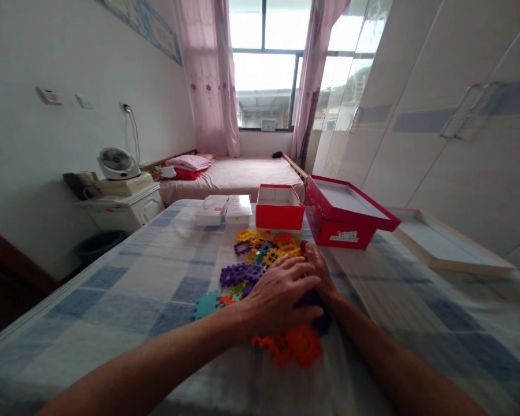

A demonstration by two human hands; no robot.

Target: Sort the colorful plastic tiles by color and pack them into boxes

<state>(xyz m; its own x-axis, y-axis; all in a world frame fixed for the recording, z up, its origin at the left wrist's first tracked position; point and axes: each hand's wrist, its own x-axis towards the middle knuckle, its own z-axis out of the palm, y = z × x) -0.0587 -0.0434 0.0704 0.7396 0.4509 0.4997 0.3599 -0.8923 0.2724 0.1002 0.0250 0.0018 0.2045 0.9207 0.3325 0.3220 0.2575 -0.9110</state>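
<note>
A heap of plastic interlocking building pieces lies on the checked tablecloth in front of me. Purple pieces (234, 274) sit left of my hands, yellow pieces (273, 256) behind them, and orange pieces (303, 346) nearest to me. A turquoise piece (207, 304) lies at the left edge. My left hand (281, 292) rests over the middle of the heap, palm down with its fingers spread. Beside it, my right hand (318, 268) stands on edge at the heap's right side, its fingers partly hidden behind the left hand. What lies under the palms is hidden.
Two white boxes (238, 209), an open red box (279, 216) and a larger red box (340, 231) with a tilted lid stand behind the heap. A shallow tray-like lid (450, 245) lies at the right. Beyond the table (125, 323) is a bed (247, 173).
</note>
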